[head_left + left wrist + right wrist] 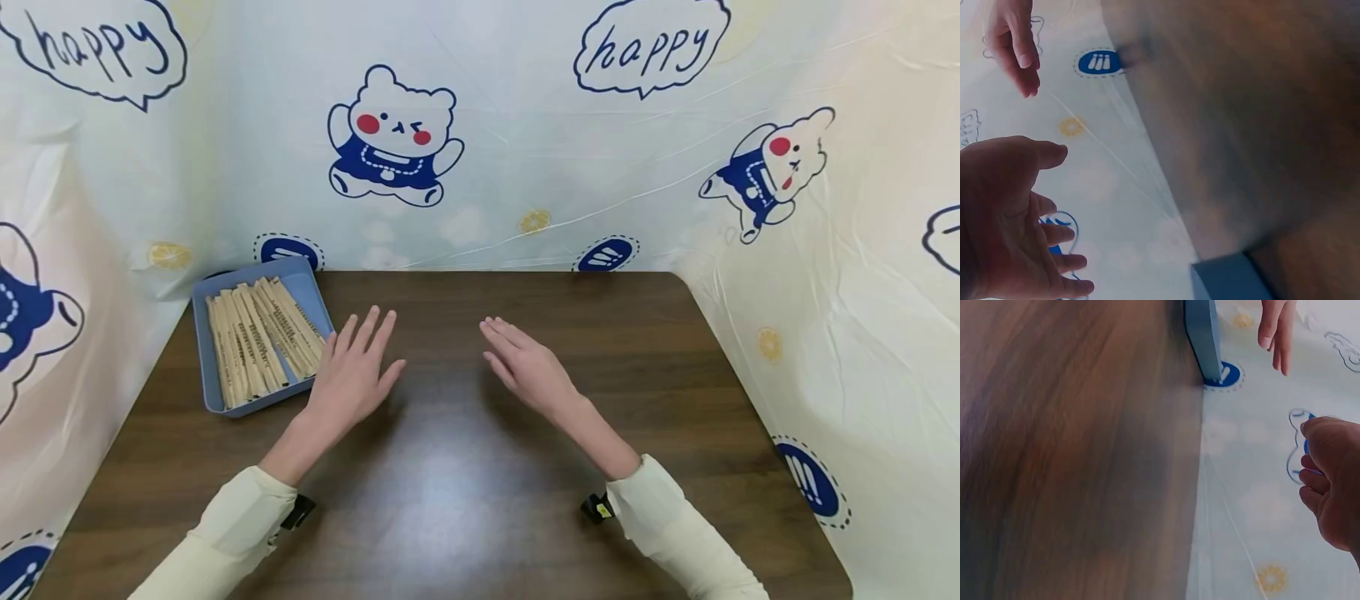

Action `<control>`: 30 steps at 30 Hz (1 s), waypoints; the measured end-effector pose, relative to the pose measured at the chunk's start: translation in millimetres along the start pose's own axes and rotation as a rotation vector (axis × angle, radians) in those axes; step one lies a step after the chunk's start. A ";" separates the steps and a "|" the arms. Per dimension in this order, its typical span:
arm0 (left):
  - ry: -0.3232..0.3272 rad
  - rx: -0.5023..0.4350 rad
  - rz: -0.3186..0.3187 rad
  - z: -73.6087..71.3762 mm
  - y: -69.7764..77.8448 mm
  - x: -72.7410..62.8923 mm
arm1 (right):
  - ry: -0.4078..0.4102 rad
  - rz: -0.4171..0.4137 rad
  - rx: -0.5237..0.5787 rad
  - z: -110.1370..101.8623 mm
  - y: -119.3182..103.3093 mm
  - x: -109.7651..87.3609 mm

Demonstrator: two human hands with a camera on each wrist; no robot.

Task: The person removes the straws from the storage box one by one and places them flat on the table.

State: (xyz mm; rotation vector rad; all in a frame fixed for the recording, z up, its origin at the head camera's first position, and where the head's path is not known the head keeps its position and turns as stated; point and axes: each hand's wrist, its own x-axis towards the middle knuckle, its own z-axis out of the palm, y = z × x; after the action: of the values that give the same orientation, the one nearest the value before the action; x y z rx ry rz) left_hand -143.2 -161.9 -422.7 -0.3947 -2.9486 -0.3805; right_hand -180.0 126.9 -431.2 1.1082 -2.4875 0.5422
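Note:
A blue tray [303,287] stands at the back left of the table, with several slim paper-wrapped sticks [255,337] lying in it, dark print along their wrappers. My left hand [351,375], fingers spread and holding nothing, is beside the tray's right edge and overlaps it in the head view; whether they touch I cannot tell. To the right, over the middle of the table, my right hand [534,371] has its fingers straight and close together, with nothing in it. Both palms show in part in the wrist views, bare of any object.
The dark wooden table [465,467] spreads beneath both hands. A pale printed sheet [510,125] with cartoon bears hangs behind it and along both sides. Small dark devices [597,507] sit at both wrists, by the cream sleeves [675,533].

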 end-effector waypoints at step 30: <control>0.179 0.050 -0.003 11.0 -80.0 -74.8 | -0.109 -0.291 0.031 89.0 -88.4 80.4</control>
State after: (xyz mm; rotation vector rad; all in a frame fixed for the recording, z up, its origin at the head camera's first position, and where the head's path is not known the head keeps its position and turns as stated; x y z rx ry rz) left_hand -94.9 -251.5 -464.5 -0.3315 -2.7782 -0.3231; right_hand -178.1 -20.6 -452.6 1.5159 -2.3531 0.4466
